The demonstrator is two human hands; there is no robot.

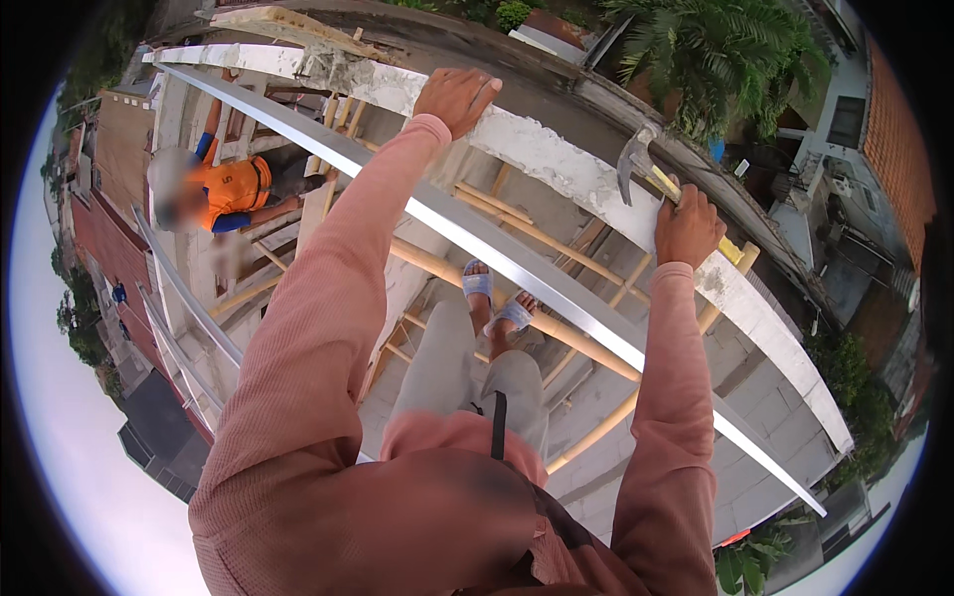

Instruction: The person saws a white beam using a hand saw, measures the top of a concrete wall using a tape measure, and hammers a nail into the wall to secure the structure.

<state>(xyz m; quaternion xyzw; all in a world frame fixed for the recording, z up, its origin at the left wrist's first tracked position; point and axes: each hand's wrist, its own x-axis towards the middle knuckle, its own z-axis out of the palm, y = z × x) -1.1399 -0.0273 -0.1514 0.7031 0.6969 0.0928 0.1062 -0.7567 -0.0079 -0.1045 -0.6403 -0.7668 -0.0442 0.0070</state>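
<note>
My left hand [455,100] grips the top of a rough white concrete ledge [556,154], its fingers bent over the far edge. Farther right, my right hand [688,227] is closed around the handle of a claw hammer [637,159]. The hammer's head points up and away, and part of its yellow handle shows below the fist. This hand lies against the same ledge. Between my body and the ledge, a long silver metal beam [517,260] runs under both forearms from far left to near right.
My sandalled feet stand by a bamboo pole [586,345] among several scaffold poles. At left, a co-worker in an orange shirt [234,192] reaches toward the ledge. A wooden board [298,30] sits on its far left end. Beyond it lie a lower road, palms [725,60] and a tiled roof.
</note>
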